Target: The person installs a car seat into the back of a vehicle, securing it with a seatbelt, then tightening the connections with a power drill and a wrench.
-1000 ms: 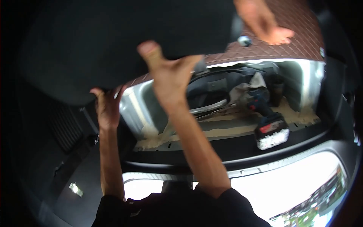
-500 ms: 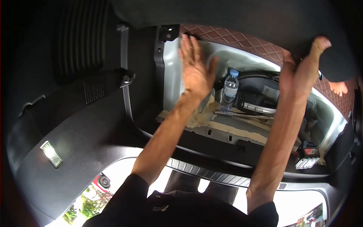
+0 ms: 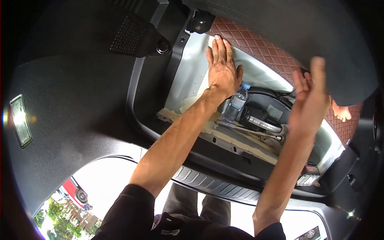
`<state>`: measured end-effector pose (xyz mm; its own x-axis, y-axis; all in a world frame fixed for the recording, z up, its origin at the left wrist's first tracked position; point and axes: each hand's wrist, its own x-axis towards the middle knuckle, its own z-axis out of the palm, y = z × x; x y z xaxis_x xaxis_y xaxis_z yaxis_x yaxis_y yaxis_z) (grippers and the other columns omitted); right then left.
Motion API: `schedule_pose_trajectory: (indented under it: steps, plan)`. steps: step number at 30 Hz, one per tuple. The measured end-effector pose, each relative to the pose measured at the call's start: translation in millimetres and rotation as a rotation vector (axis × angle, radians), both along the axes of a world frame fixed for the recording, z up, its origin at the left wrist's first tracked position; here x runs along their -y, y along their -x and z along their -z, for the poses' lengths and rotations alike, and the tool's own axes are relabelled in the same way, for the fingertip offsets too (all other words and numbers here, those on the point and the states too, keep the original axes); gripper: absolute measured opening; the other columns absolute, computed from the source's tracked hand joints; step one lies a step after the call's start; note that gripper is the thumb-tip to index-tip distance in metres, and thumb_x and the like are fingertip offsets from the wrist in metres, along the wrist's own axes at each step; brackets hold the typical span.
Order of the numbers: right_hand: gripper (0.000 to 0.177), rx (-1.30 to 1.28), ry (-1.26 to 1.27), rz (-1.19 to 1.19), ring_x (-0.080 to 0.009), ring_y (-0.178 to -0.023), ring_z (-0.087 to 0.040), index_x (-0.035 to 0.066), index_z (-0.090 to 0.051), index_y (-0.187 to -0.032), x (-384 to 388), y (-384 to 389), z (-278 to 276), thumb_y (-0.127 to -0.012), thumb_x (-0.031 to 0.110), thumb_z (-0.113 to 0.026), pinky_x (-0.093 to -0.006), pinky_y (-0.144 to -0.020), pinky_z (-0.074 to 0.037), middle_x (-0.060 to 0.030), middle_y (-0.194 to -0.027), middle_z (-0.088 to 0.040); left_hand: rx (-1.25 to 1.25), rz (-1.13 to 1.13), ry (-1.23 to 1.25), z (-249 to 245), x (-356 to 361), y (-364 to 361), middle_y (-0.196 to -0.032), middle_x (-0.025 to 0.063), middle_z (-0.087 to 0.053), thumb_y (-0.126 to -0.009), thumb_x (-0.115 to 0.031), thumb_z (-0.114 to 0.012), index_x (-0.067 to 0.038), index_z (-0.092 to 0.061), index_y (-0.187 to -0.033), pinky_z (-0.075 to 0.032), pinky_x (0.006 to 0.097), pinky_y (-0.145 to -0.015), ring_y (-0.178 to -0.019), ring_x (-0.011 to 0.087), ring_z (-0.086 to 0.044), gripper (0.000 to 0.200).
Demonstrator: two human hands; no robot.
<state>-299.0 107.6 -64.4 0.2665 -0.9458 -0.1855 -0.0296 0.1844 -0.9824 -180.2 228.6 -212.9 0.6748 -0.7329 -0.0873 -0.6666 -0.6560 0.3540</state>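
Observation:
With its fingers stretched out flat, my left hand (image 3: 224, 72) lies against the pale metal wall (image 3: 256, 66) of the car's boot well, fingertips at the border of the brown quilted mat (image 3: 256, 40). My right hand (image 3: 310, 100) is up beside the edge of the black seat-back panel (image 3: 340, 60), fingers apart, slightly smeared by motion, holding nothing visible. Just below my left hand, a clear water bottle (image 3: 236, 105) with a blue cap leans in the well. Near it lie a long metal rod (image 3: 256, 131) and a dark unit with a silvery cylinder (image 3: 264, 124).
A battery-type work light (image 3: 309, 176) sits at the well's right end. The ribbed sill (image 3: 216, 184) runs along the front. A lit boot lamp (image 3: 20, 120) is on the left trim. Another person's bare foot (image 3: 341, 113) rests on the mat at right.
The view has swung and tilted. My left hand now lies flatter on the metal wall. My right hand has shifted left and down, its fingers more spread.

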Motion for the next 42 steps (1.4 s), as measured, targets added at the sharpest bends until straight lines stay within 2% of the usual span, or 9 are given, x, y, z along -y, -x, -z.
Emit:
schedule_pose_trajectory:
  steps: [1, 3, 9, 10, 14, 17, 28, 35, 42]
  plan:
    - [0.077, -0.274, 0.065, 0.069, -0.0267, -0.122, -0.06, -0.005, -0.053, -0.141, -25.5, -1.9, -6.7, -0.087, 0.041, -0.083, -0.0411, -0.107, -0.049, -0.0173, -0.136, -0.057, -0.025, -0.001, -0.019, -2.2, -0.2, 0.0, -0.167, 0.0347, -0.004, -0.097, -0.036, -0.059, 0.014, -0.013, -0.158, -0.004, 0.0557, -0.128, -0.157, 0.0462, -0.003, 0.091]
    - [0.077, -0.353, 1.034, -0.192, -0.0281, -0.13, -0.056, -0.001, -0.056, -0.138, -42.5, -23.2, -31.5, -0.076, 0.023, -0.094, -0.0385, -0.109, -0.048, -0.0182, -0.139, -0.057, -0.006, 0.009, -0.028, -2.0, -0.9, 0.7, -0.167, 0.0338, -0.004, -0.096, -0.036, -0.061, 0.012, -0.013, -0.159, -0.005, 0.0556, -0.128, -0.157, 0.046, -0.004, 0.093]
    - [0.107, -0.886, 1.824, -0.457, -0.0478, -0.148, -0.027, 0.006, -0.038, -0.154, 11.4, -125.0, -22.7, -0.068, 0.039, -0.092, -0.0604, -0.119, -0.023, -0.0309, -0.158, -0.03, -0.1, -0.009, 0.004, -6.3, -0.5, -3.1, -0.168, 0.0336, -0.001, -0.096, -0.036, -0.062, 0.014, -0.009, -0.158, -0.002, 0.054, -0.128, -0.158, 0.0455, -0.001, 0.096]
    - [0.112, -0.973, 1.886, -0.453, -0.0489, -0.152, -0.02, 0.006, -0.033, -0.158, 14.3, -131.2, -17.6, -0.068, 0.039, -0.091, -0.0637, -0.122, -0.017, -0.0324, -0.162, -0.023, 0.038, -0.053, 0.088, -7.6, -1.2, 0.5, -0.165, 0.0332, -0.019, -0.095, -0.033, -0.064, 0.013, -0.021, -0.157, -0.018, 0.0501, -0.127, -0.153, 0.0456, -0.023, 0.088]
    - [0.116, -0.952, 1.726, -0.536, -0.0506, -0.153, -0.017, 0.009, -0.032, -0.159, 8.2, -139.4, -16.3, -0.064, 0.04, -0.092, -0.0672, -0.121, -0.015, -0.0323, -0.164, -0.02, -0.013, -0.335, 0.352, -29.6, -3.7, -19.7, -0.125, 0.0211, -0.064, -0.092, -0.023, -0.072, 0.0, -0.059, -0.127, -0.049, 0.047, -0.101, -0.115, 0.0382, -0.059, 0.045]
    - [0.117, -0.948, 1.753, -0.526, -0.0506, -0.153, -0.017, 0.009, -0.033, -0.159, 10.9, -147.5, -12.8, -0.063, 0.041, -0.092, -0.067, -0.121, -0.015, -0.0324, -0.163, -0.02, -0.14, -0.656, 0.373, -35.0, -15.2, -50.3, -0.114, 0.0198, -0.065, -0.085, -0.023, -0.081, -0.001, -0.055, -0.126, -0.053, 0.0469, -0.09, -0.102, 0.0383, -0.064, 0.053]
    - [0.113, -0.893, 1.834, -0.453, -0.0487, -0.147, -0.029, 0.017, -0.042, -0.156, 14.0, -148.9, -1.0, -0.061, 0.051, -0.093, -0.0618, -0.116, -0.024, -0.0304, -0.157, -0.035, 0.043, -0.737, 0.525, -24.4, -22.5, -71.2, -0.091, 0.0076, -0.07, -0.079, -0.037, -0.089, -0.002, -0.069, -0.118, -0.055, 0.0395, -0.073, -0.08, 0.0244, -0.068, 0.056]
    - [0.119, -0.917, 1.795, -0.485, -0.0492, -0.152, -0.02, 0.02, -0.034, -0.16, 19.2, -151.4, 7.9, -0.062, 0.058, -0.09, -0.0663, -0.117, -0.014, -0.0323, -0.163, -0.024, -1.016, -1.099, 0.804, -46.9, 10.3, -63.5, -0.085, 0.0186, -0.074, -0.089, -0.043, -0.081, 0.012, -0.069, -0.097, -0.058, 0.0316, -0.047, -0.056, 0.0221, -0.07, 0.057]
    - [0.118, -0.952, 1.789, -0.49, -0.0494, -0.153, -0.016, 0.019, -0.033, -0.16, 18.1, -151.7, 7.3, -0.064, 0.06, -0.089, -0.067, -0.117, -0.015, -0.0331, -0.163, -0.023, -0.912, -1.256, 0.832, -28.9, 31.1, -68.7, -0.073, 0.0132, -0.069, -0.096, -0.028, -0.077, 0.011, -0.071, -0.098, -0.05, 0.03, -0.043, -0.051, 0.0195, -0.065, 0.04]
